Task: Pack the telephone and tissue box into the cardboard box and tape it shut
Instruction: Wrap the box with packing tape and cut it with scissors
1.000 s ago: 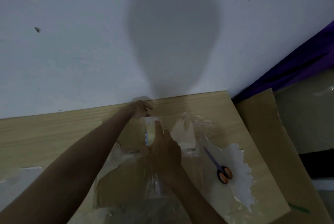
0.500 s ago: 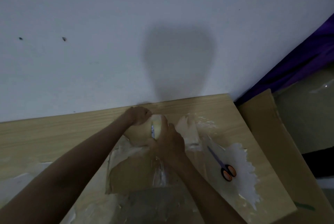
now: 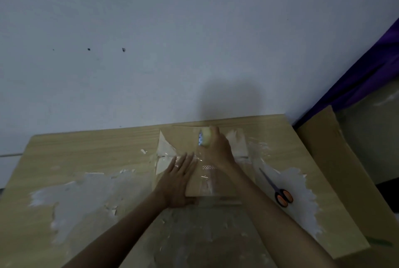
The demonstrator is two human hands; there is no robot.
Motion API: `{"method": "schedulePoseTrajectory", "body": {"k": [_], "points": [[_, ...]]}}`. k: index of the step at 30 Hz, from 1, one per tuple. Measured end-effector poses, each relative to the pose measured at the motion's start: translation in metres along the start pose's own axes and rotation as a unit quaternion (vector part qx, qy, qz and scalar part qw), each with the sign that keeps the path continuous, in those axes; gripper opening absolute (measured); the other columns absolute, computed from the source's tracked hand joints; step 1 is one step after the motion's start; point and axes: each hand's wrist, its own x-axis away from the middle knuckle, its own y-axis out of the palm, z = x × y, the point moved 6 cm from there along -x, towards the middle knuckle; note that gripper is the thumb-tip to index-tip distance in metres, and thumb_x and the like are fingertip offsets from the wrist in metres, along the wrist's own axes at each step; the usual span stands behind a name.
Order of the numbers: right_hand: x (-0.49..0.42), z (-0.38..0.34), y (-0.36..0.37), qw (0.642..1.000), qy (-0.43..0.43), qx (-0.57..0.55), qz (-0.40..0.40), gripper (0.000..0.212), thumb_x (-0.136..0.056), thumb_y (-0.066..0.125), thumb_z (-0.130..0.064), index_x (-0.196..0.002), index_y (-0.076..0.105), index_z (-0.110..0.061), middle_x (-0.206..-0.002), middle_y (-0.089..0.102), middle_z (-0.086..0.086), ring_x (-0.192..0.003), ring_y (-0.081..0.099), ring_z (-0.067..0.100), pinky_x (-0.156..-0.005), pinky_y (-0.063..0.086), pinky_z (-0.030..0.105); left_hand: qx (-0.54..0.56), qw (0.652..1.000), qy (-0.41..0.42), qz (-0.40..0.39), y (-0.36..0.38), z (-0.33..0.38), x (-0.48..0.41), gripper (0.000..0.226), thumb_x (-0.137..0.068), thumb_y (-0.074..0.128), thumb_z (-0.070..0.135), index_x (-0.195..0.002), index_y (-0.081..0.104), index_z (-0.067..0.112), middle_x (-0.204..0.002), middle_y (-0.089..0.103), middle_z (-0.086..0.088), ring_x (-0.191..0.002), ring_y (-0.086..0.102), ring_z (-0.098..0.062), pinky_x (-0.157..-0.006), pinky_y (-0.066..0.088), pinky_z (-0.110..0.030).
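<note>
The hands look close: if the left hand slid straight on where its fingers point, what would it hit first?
Likely the tape strip on the cardboard box, ahead of the left hand; beyond it, the right hand gripping the tape roll.

Bare forearms [image 3: 129, 231], bare left hand [image 3: 177, 183], bare right hand [image 3: 217, 149]

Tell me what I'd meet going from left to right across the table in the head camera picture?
left hand → tape roll → scissors → flat cardboard sheet
</note>
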Motion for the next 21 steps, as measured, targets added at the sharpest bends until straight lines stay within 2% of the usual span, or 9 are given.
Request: {"method": "schedulePoseTrajectory", "body": {"k": [3, 6, 9, 11, 15, 19, 21], "points": [[-0.001, -0.011, -0.019, 1.0, 0.008, -0.025, 0.014, 0.034, -0.082, 0.06, -0.02, -0.114, 0.057, -0.011, -0.108, 0.067, 0.014, -0.104, 0.06, 0.032, -0.072, 0.04, 0.027, -0.001, 0.999, -0.047, -0.013, 0.002, 0.001, -0.002, 0.116, -0.055, 0.045, 0.084, -0.142, 0.037, 0.008, -0.147, 0.036, -0.023, -0.135, 0.034, -0.041, -0.105, 0.018, -0.053], [-0.001, -0.023, -0.026, 1.0, -0.009, 0.014, 0.001, 0.036, -0.086, 0.06, -0.025, -0.117, 0.058, -0.008, -0.12, 0.064, 0.016, -0.115, 0.056, 0.034, -0.083, 0.042, 0.03, 0.013, 0.995, -0.093, -0.043, 0.005, -0.003, -0.003, 0.117, -0.05, 0.042, 0.086, -0.141, 0.036, 0.013, -0.143, 0.039, -0.027, -0.132, 0.037, -0.045, -0.103, 0.017, -0.056], [0.018, -0.018, -0.009, 0.995, -0.005, 0.078, -0.057, 0.045, -0.089, 0.054, -0.033, -0.125, 0.056, -0.006, -0.13, 0.058, 0.016, -0.121, 0.053, 0.031, -0.093, 0.042, 0.03, 0.014, 0.993, -0.106, -0.05, 0.011, -0.007, -0.005, 0.118, -0.048, 0.04, 0.087, -0.139, 0.035, 0.012, -0.141, 0.042, -0.027, -0.128, 0.043, -0.047, -0.103, 0.018, -0.057], [0.04, -0.006, 0.007, 0.989, 0.001, 0.117, -0.091, 0.052, -0.091, 0.048, -0.038, -0.135, 0.048, -0.009, -0.136, 0.054, 0.015, -0.125, 0.05, 0.031, -0.097, 0.041, 0.031, 0.014, 0.991, -0.118, -0.053, 0.014, -0.009, -0.006, 0.119, -0.047, 0.039, 0.088, -0.138, 0.032, 0.011, -0.141, 0.043, -0.027, -0.128, 0.043, -0.046, -0.102, 0.019, -0.057], [0.082, 0.012, 0.016, 0.994, -0.004, 0.106, -0.023, 0.053, -0.092, 0.049, -0.037, -0.141, 0.036, -0.022, -0.119, 0.057, 0.02, -0.11, 0.054, 0.036, -0.077, 0.04, 0.031, 0.019, 0.991, -0.122, -0.056, 0.012, -0.007, -0.007, 0.119, -0.047, 0.033, 0.088, -0.14, 0.03, 0.013, -0.139, 0.046, -0.026, -0.126, 0.046, -0.044, -0.102, 0.02, -0.055], [0.1, 0.014, 0.022, 0.994, 0.001, 0.106, -0.022, 0.05, -0.088, 0.047, -0.036, -0.135, 0.045, -0.021, -0.12, 0.059, 0.017, -0.11, 0.054, 0.034, -0.082, 0.043, 0.032, -0.007, 0.993, -0.11, -0.041, 0.01, -0.006, -0.007, 0.111, -0.054, 0.026, 0.086, -0.14, 0.027, 0.015, -0.139, 0.047, -0.025, -0.126, 0.047, -0.043, -0.104, 0.011, -0.052], [0.109, 0.017, 0.025, 0.994, 0.009, 0.103, -0.021, 0.063, -0.08, 0.033, -0.047, -0.134, 0.046, -0.018, -0.121, 0.06, 0.016, -0.11, 0.054, 0.034, -0.083, 0.043, 0.032, -0.022, 0.993, -0.111, -0.042, 0.003, -0.001, -0.004, 0.112, -0.056, 0.018, 0.085, -0.145, 0.014, 0.017, -0.147, 0.034, -0.025, -0.134, 0.035, -0.044, -0.106, 0.003, -0.052]]}}
